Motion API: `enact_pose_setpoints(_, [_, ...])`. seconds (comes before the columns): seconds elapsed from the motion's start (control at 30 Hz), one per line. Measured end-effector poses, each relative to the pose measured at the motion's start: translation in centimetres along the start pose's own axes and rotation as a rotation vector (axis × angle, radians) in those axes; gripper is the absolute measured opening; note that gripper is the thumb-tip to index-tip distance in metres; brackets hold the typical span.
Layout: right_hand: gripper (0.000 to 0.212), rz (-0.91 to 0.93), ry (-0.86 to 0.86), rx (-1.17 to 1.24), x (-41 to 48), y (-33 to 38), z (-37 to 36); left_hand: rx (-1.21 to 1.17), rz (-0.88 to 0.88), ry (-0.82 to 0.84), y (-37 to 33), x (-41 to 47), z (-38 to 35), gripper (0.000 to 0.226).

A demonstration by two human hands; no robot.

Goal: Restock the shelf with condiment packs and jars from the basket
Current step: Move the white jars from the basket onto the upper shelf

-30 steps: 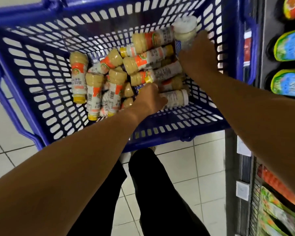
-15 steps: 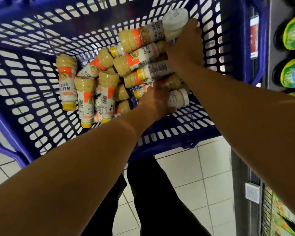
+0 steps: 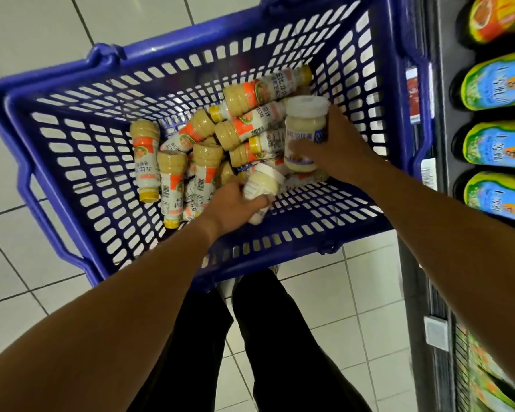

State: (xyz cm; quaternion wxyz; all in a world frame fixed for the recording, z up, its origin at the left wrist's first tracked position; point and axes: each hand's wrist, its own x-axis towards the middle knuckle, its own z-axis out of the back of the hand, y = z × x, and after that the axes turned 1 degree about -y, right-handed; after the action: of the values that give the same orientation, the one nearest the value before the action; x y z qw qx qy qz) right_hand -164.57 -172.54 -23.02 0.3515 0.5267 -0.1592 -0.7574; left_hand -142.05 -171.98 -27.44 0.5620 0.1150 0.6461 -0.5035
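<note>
A blue plastic basket (image 3: 81, 185) stands on the tiled floor in front of me, holding several dressing bottles (image 3: 144, 162) with orange labels and yellow caps. My right hand (image 3: 336, 150) grips a white-lidded jar (image 3: 305, 126) of pale sauce, lifted above the bottles at the basket's right side. My left hand (image 3: 229, 206) grips a second white-lidded jar (image 3: 260, 185), tilted, near the basket's front wall.
A dark shelf unit (image 3: 440, 84) runs down the right edge, with green and blue condiment packs (image 3: 497, 81) lined on it and price tags (image 3: 413, 93) on the rail. Lower shelves hold more colourful packs (image 3: 488, 379). My legs (image 3: 265, 337) stand behind the basket.
My left hand has lifted the small jar out from among the bottles. My right hand has drawn its jar nearer, away from the far right corner. The view has tilted up and back.
</note>
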Motion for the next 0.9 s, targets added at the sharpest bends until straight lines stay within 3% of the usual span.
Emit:
enact_pose_setpoints(0.17, [0.064, -0.014, -0.021, 0.172, -4.3, 1.5, 0.9, -0.224, 0.03, -0.09, -1.0, -3.7, 1.9, 0.044])
enact_pose_setpoints(0.27, [0.061, -0.025, -0.057, 0.247, -7.0, 3.3, 1.2, -0.343, -0.005, -0.12, -2.2, -5.9, 2.9, 0.031])
enact_pose_setpoints(0.57, [0.041, 0.018, -0.162, 0.563, -15.1, 11.3, 1.4, -0.729, -0.063, -0.029, -9.4, -14.9, 6.7, 0.025])
enact_pose_setpoints(0.63, [0.047, 0.035, -0.177, 0.621, -17.2, 13.3, 1.9, -0.784, -0.071, -0.007, -11.4, -17.4, 7.5, 0.035])
enact_pose_setpoints(0.73, [0.055, 0.06, -0.214, 0.677, -20.4, 16.9, 3.0, -0.794, -0.142, 0.029, -14.9, -21.2, 8.8, 0.07])
enact_pose_setpoints(0.9, [0.053, 0.098, -0.223, 0.788, -26.0, 22.3, 5.1, -0.791, -0.214, 0.047, -20.5, -27.9, 10.3, 0.075])
